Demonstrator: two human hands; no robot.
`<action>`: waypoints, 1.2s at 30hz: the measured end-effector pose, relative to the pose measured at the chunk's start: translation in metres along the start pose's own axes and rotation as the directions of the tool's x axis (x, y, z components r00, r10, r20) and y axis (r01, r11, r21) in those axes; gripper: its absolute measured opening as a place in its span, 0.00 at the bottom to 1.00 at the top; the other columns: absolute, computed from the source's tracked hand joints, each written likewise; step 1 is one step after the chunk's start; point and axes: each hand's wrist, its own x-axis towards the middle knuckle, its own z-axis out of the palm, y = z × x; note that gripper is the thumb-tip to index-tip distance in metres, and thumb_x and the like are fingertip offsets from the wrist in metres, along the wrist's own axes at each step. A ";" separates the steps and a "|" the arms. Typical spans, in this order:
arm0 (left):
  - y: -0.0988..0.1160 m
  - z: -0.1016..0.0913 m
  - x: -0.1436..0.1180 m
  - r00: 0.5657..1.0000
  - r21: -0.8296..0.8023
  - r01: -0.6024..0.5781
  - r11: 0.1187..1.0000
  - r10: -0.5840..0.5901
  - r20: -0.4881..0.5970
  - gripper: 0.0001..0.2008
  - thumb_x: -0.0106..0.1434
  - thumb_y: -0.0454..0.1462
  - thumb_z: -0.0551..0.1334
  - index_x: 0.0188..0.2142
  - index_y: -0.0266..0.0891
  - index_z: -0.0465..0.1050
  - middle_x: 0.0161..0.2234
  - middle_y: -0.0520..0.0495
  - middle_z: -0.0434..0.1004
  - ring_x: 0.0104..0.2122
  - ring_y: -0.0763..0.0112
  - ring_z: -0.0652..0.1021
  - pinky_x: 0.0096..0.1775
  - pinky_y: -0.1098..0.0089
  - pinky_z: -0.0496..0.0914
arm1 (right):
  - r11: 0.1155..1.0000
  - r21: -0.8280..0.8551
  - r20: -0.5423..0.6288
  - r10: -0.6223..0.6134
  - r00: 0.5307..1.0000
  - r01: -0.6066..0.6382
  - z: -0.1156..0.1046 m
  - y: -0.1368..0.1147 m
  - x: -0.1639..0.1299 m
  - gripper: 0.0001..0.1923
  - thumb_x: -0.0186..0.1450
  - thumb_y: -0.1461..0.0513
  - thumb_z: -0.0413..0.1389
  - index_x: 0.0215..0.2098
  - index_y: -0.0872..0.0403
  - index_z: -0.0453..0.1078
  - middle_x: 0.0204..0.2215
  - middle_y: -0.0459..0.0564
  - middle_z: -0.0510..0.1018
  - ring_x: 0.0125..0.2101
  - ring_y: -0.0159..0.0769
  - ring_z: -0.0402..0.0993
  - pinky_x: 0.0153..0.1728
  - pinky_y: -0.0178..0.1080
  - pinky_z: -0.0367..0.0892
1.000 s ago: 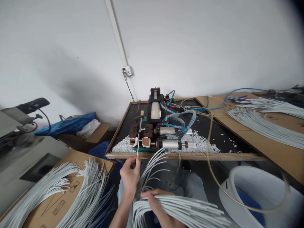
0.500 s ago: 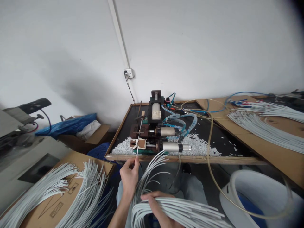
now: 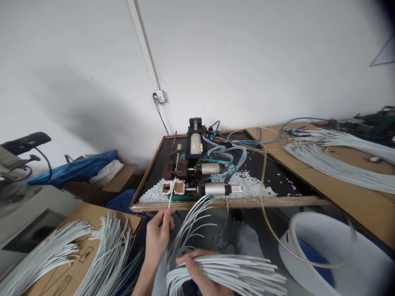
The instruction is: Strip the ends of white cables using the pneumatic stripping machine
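White wire (image 3: 170, 198) pinched in left hand (image 3: 157, 238), axis 12–6, tip toward stripping machine (image 3: 194, 172); right hand (image 3: 197, 273) clamps wire bundle (image 3: 228, 273).

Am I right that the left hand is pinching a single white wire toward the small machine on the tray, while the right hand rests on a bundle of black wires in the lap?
Not quite: the head view shows the bundle under the right hand is white, not black. The left hand does pinch a single white wire toward the machine on the tray.
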 end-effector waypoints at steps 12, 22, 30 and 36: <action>0.005 0.010 -0.014 0.860 0.008 -0.162 0.987 0.138 0.491 0.19 0.70 0.40 0.53 0.57 0.45 0.72 0.56 0.42 0.74 0.56 0.56 0.73 0.56 0.60 0.67 | 0.994 0.076 0.032 -0.078 0.996 0.076 -0.002 0.002 0.001 0.15 0.63 0.50 0.59 0.30 0.50 0.82 0.31 0.49 0.86 0.35 0.40 0.82 0.43 0.36 0.73; 0.001 -0.014 -0.021 0.604 -0.205 -0.005 0.979 0.166 0.779 0.26 0.67 0.48 0.58 0.64 0.50 0.62 0.64 0.43 0.63 0.64 0.52 0.62 0.59 0.56 0.65 | 0.991 0.127 0.089 -0.054 0.995 0.043 -0.001 0.008 0.000 0.17 0.64 0.48 0.57 0.33 0.51 0.81 0.35 0.49 0.85 0.40 0.41 0.80 0.48 0.37 0.70; 0.040 -0.017 -0.020 0.780 -0.021 -0.220 0.975 0.189 0.596 0.16 0.71 0.41 0.54 0.54 0.45 0.73 0.54 0.42 0.74 0.57 0.57 0.71 0.58 0.56 0.65 | 0.997 0.082 0.034 -0.006 0.999 0.003 0.004 0.017 -0.001 0.16 0.63 0.48 0.58 0.35 0.50 0.80 0.35 0.48 0.84 0.39 0.41 0.79 0.46 0.38 0.71; 0.078 -0.019 -0.028 0.619 -0.041 -0.331 0.943 0.249 0.745 0.11 0.69 0.37 0.59 0.45 0.47 0.79 0.43 0.46 0.82 0.45 0.61 0.79 0.63 0.50 0.57 | 0.995 -0.101 -0.154 -0.025 0.988 0.010 0.014 0.044 -0.005 0.09 0.59 0.53 0.62 0.33 0.48 0.76 0.32 0.45 0.80 0.33 0.39 0.76 0.41 0.38 0.72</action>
